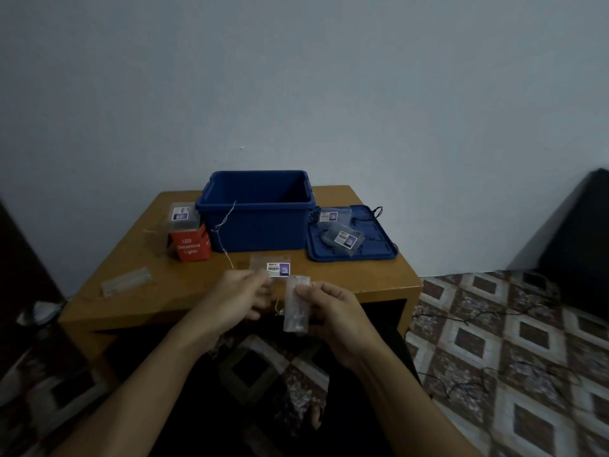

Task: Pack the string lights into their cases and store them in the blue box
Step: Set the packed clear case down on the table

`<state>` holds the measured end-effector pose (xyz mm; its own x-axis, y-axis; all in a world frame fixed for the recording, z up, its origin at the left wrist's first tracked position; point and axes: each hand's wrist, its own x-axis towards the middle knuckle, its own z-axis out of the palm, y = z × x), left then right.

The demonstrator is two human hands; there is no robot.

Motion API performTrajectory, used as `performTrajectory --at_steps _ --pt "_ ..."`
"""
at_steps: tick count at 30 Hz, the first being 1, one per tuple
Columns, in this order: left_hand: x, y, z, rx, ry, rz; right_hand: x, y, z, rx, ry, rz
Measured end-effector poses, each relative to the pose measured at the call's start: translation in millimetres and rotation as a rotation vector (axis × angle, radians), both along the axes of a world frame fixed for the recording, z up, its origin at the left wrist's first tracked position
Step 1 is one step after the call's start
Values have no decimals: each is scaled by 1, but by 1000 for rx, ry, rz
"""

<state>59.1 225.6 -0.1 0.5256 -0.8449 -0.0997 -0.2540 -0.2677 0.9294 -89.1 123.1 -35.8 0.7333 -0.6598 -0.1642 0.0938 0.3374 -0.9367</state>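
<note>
Clear case in hand, lower centre of frame.
Right hand [329, 311] grips the clear case [296, 308] by its long edges; left hand [240, 298] is curled beside it, its hold unclear. The case appears light, stiff and slippery. The blue box [257, 225] stands open at centre.

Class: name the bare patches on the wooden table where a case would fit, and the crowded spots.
Bare on the wooden table: front-right strip between blue plastic lid and front edge; front-left corner before the flat clear case. Crowded: by the red carton, on the lid, around left hand and right hand.
</note>
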Motion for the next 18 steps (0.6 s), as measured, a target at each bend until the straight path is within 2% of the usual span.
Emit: performTrajectory --at_steps 7,18 --pt "10 -38 -2 -27 24 202 37 -32 2 163 62 -118" --pt "43 -73 -15 141 61 275 66 -65 4 71 218 -58"
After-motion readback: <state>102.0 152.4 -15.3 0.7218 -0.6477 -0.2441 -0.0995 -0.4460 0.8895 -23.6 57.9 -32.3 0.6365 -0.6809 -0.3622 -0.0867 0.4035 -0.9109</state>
